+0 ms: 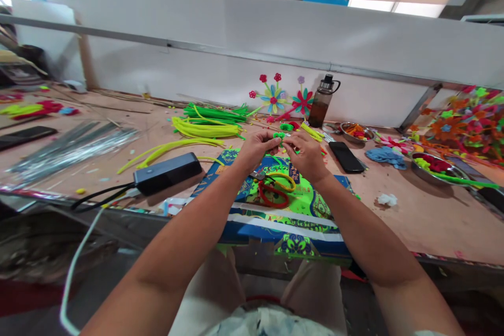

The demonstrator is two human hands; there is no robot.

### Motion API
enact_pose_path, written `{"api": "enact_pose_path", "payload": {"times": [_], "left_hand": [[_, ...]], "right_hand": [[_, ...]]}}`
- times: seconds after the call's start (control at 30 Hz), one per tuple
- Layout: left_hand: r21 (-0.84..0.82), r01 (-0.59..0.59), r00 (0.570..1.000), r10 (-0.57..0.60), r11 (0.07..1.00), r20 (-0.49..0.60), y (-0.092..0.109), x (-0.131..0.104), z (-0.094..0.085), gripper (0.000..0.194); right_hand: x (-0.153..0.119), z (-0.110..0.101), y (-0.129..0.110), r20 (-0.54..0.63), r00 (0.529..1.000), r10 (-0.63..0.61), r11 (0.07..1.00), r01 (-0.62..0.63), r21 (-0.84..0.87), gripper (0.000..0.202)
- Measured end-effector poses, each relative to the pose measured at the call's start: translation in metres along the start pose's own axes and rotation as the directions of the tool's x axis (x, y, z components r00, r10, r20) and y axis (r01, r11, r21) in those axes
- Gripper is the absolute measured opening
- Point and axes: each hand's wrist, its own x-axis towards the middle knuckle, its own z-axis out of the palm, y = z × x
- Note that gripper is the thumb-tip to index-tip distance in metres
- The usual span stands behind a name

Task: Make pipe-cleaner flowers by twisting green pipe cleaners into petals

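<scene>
My left hand point(258, 148) and my right hand point(305, 149) meet over the far part of a blue and green printed board point(244, 205). Between their fingertips is a small green pipe cleaner piece point(279, 136), pinched from both sides. Fingers hide part of its shape. Below my hands, scissors with red and yellow handles point(273, 199) lie on the board. Behind the hands stand finished pipe cleaner flowers point(273, 98). Left of them lie a bundle of green pipe cleaners point(216, 114) and a bundle of yellow pipe cleaners point(207, 128).
A black power bank point(167, 173) with cables lies left of the board. To the right are a phone point(346, 156), a bottle point(322, 101), metal bowls point(437, 168), a blue cloth point(386, 157) and crumpled tissue point(387, 199). Silvery wires point(74, 149) spread on the left.
</scene>
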Motion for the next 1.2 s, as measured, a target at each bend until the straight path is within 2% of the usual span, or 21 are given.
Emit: {"api": "enact_pose_path", "payload": {"times": [0.2,0.5,0.63,0.73,0.8,0.87,0.93,0.97,1.0,1.07,1.2], "left_hand": [[-0.035,0.009,1.000,-0.009,0.999,0.005,0.002,-0.002,0.002,0.030],[-0.052,0.033,0.999,-0.031,0.998,0.028,0.003,-0.003,0.003,0.032],[0.003,0.026,0.999,-0.026,1.000,0.025,0.002,-0.003,0.003,0.032],[0.097,-0.030,0.999,0.029,0.995,0.013,0.003,-0.003,0.004,0.028],[0.184,-0.083,0.996,0.084,0.979,0.002,0.005,-0.004,0.005,0.024],[0.265,-0.125,0.991,0.133,0.956,-0.011,0.006,-0.005,0.006,0.022],[0.290,-0.135,0.989,0.146,0.947,-0.016,0.005,-0.005,0.007,0.022],[0.269,-0.123,0.991,0.133,0.955,-0.019,0.004,-0.005,0.007,0.022],[0.225,-0.098,0.994,0.105,0.969,-0.022,0.002,-0.005,0.007,0.023],[0.092,-0.013,0.999,0.016,0.996,-0.032,-0.002,-0.003,0.007,0.026],[-0.136,0.161,0.984,-0.170,0.978,-0.055,-0.007,0.000,0.002,0.031]], "right_hand": [[-0.002,0.002,0.002,-0.019,1.000,0.022,0.999,-0.021,0.024,0.017],[-0.006,-0.001,0.004,-0.041,0.994,-0.102,0.992,0.099,-0.077,0.018],[-0.004,-0.001,0.002,-0.011,0.999,-0.042,0.997,0.041,-0.060,0.015],[0.000,0.002,-0.001,-0.016,0.993,0.117,0.993,-0.117,-0.004,0.011],[0.003,0.003,-0.001,0.031,0.951,0.308,0.945,-0.310,0.106,0.012],[0.005,0.005,0.000,0.168,0.851,0.498,0.813,-0.526,0.251,0.019],[0.006,0.005,0.003,0.332,0.734,0.592,0.634,-0.679,0.370,0.026],[0.006,0.005,0.004,0.390,0.694,0.605,0.560,-0.719,0.412,0.028],[0.006,0.005,0.006,0.422,0.674,0.606,0.512,-0.737,0.441,0.029],[0.006,0.004,0.008,0.423,0.694,0.582,0.516,-0.718,0.468,0.029],[0.004,0.003,0.007,0.230,0.867,0.442,0.754,-0.498,0.428,0.020]]}}
